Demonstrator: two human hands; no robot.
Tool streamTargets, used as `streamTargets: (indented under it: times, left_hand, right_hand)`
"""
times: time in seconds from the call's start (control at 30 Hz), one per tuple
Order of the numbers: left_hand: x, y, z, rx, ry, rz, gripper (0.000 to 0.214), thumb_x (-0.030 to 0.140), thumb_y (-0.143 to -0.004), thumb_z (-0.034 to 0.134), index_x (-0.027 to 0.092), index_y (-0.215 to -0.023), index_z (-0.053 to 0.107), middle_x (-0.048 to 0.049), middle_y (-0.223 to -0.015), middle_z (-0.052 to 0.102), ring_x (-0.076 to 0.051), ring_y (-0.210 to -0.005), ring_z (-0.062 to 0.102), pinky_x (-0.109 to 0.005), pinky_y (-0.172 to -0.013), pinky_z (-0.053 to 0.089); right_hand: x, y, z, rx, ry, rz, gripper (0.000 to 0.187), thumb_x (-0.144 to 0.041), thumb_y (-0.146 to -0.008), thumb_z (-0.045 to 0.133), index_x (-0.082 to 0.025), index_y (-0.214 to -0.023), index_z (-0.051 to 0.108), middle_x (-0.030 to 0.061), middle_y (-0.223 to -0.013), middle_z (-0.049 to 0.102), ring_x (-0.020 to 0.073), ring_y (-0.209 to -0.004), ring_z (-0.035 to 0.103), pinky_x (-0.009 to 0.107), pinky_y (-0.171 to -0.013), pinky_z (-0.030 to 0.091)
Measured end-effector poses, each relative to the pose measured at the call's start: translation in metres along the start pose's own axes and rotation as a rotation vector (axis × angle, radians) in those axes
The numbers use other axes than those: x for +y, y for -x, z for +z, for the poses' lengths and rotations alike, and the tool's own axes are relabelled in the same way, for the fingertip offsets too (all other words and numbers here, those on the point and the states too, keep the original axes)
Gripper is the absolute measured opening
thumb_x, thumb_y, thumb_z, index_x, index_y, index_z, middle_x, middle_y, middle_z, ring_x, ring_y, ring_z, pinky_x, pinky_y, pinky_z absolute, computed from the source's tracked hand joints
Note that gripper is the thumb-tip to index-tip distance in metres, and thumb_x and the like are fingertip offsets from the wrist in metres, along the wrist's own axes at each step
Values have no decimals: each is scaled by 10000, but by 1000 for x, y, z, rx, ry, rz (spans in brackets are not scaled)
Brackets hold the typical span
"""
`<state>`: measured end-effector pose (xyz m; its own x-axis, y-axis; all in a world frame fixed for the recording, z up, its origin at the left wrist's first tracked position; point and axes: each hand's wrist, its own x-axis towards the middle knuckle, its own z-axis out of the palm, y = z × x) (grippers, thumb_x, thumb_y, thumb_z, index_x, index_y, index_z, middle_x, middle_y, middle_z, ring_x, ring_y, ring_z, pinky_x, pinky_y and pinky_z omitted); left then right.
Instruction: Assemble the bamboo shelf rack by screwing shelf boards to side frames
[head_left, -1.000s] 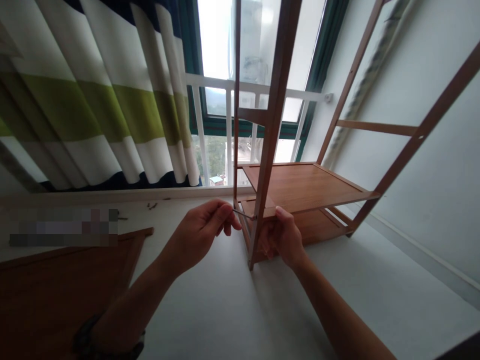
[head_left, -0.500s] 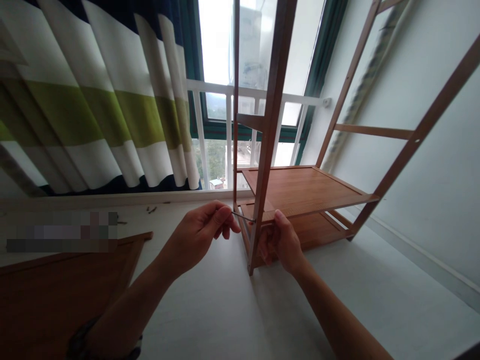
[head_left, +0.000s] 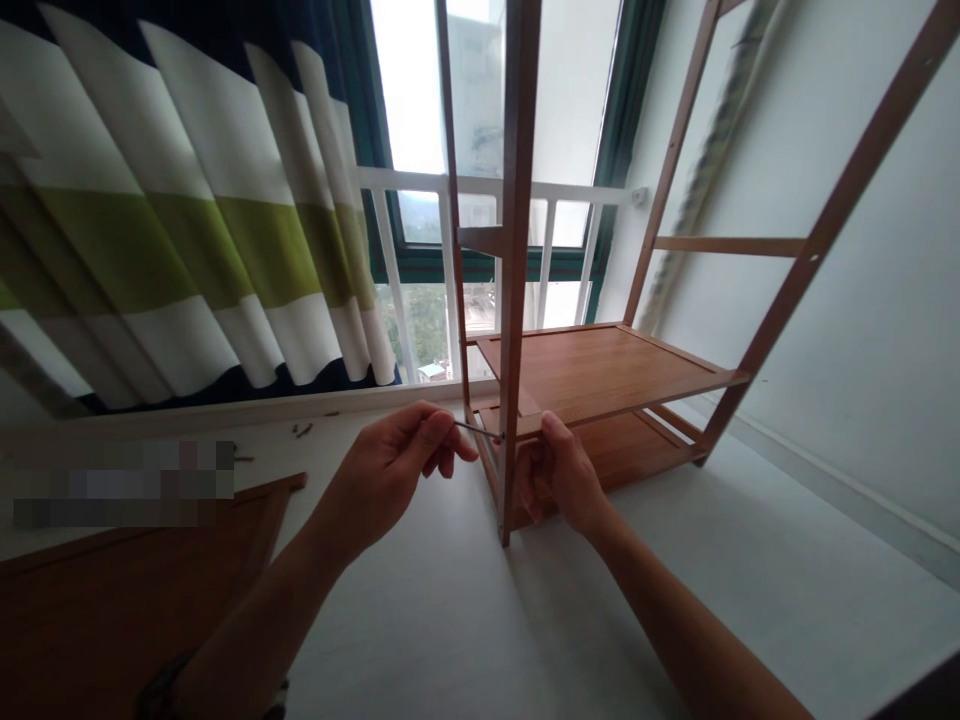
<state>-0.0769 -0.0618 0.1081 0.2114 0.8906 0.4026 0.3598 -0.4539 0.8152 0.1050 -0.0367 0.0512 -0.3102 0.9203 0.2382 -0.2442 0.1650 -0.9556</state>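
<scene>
A tall wooden shelf frame (head_left: 513, 250) stands on the pale floor, with a fitted upper shelf board (head_left: 600, 365) and a lower board (head_left: 630, 450) beneath it. My left hand (head_left: 397, 470) pinches a thin metal hex key (head_left: 475, 431) whose tip meets the frame's near front post at the upper shelf's height. My right hand (head_left: 559, 475) wraps around that post and the shelf corner just right of the key.
A loose brown shelf board (head_left: 112, 600) lies flat on the floor at lower left. Small screws (head_left: 302, 431) lie by the striped curtain (head_left: 187, 210). A railed window (head_left: 487, 190) is behind the frame, a white wall (head_left: 862, 300) to the right.
The view has shifted slightly, so the frame sits a little further left. Both hands keep the same grip on the key and the post.
</scene>
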Motion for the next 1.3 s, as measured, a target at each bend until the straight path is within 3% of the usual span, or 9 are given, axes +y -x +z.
streamTargets:
  times: [0.23,0.37,0.47,0.67,0.77,0.93,1.17,1.3]
  left_hand:
    - [-2,-1,-1,7,32,0,282,380,-875,452,169,-732,573,-17,-689,660,-112,-554,530,-238,-551,450]
    - [-3,0,-3,43,10,26,279,365,-886,447,169,-739,582,-8,-691,654,-100,-561,511,-226,-566,436]
    - [1,1,-1,47,-1,31,287,371,-887,448,169,-738,587,-5,-682,649,-97,-557,504,-223,-563,427]
    - [0,1,-1,57,-23,42,294,370,-888,444,161,-754,601,-6,-678,639,-100,-566,507,-232,-588,428]
    - [-9,-1,-1,63,-11,49,284,363,-886,446,159,-766,603,-10,-684,640,-103,-571,508,-236,-594,430]
    - [-22,-6,-1,195,-1,53,263,337,-881,452,162,-756,601,-9,-679,644,-101,-549,509,-229,-567,429]
    - [-18,-6,-12,264,-40,78,230,313,-884,451,176,-746,575,-8,-716,650,-91,-529,483,-222,-546,424]
    - [-16,-5,-12,212,41,79,238,316,-883,452,176,-727,564,-6,-703,637,-88,-525,482,-222,-531,426]
  right_hand:
    - [0,0,0,19,-28,-12,655,-604,-834,281,-112,-563,617,3,-337,467,93,-254,397,205,-287,266]
    - [-1,-1,0,-7,-56,-4,655,-613,-829,292,-82,-824,675,-17,-357,487,98,-248,399,200,-277,268]
    - [-2,0,0,-18,-59,-13,679,-629,-828,279,-81,-907,670,-22,-362,491,102,-252,412,197,-279,280]
    - [3,-2,2,-15,-15,-46,704,-644,-831,256,-85,-859,683,-18,-367,493,107,-262,413,216,-296,291]
    - [11,-14,3,3,-56,-59,685,-604,-818,249,-83,-822,693,-41,-308,411,98,-256,350,223,-321,280]
    - [18,-43,7,62,-57,-152,606,-501,-765,286,-80,-625,699,-57,-294,269,86,-319,278,244,-390,241]
    - [13,-47,11,-13,-141,-161,527,-429,-747,313,-87,-663,705,-74,-307,235,79,-315,230,250,-386,199]
    - [12,-42,11,-6,-185,-133,519,-429,-751,323,-85,-697,709,-85,-317,220,75,-314,208,243,-376,203]
